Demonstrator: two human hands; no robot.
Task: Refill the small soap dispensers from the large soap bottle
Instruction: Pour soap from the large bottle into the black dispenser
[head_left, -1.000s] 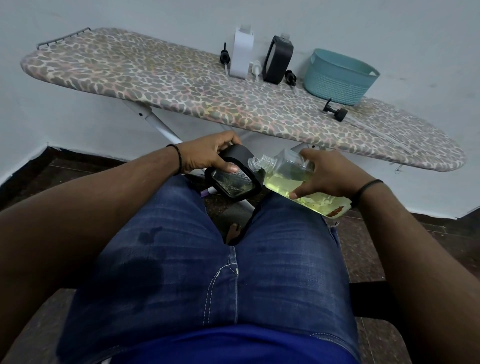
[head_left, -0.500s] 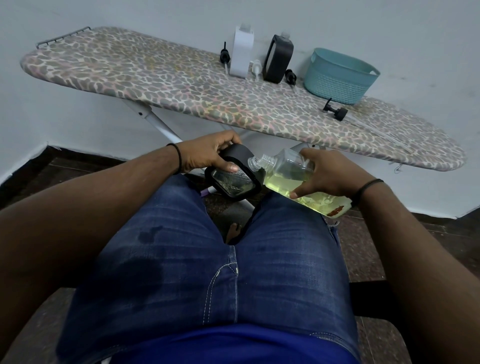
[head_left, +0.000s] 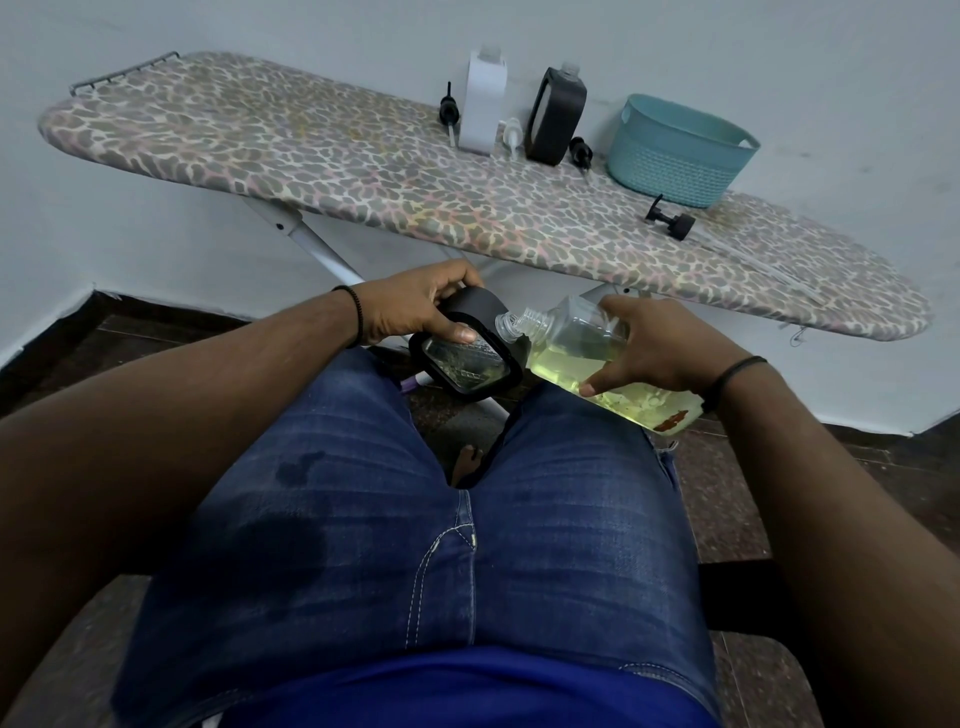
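Note:
Above my lap, my left hand (head_left: 415, 306) grips a small black soap dispenser (head_left: 467, 358) with a clear window, tilted toward me. My right hand (head_left: 654, 343) holds the large clear soap bottle (head_left: 582, 353), which lies nearly flat with yellow-green liquid pooled along its lower side. Its open threaded neck touches the dispenser's mouth at the upper right. On the ironing board (head_left: 363, 171) stand a white dispenser (head_left: 484, 101) and a second black dispenser (head_left: 555, 117), both without pumps.
Loose pump heads lie on the board: a black pump (head_left: 449, 111), a white pump (head_left: 511, 136), another black pump (head_left: 581, 151) and a black pump near the basket (head_left: 670, 219). A teal basket (head_left: 675, 148) sits at the back right. My jeans show a dark wet patch (head_left: 291, 540).

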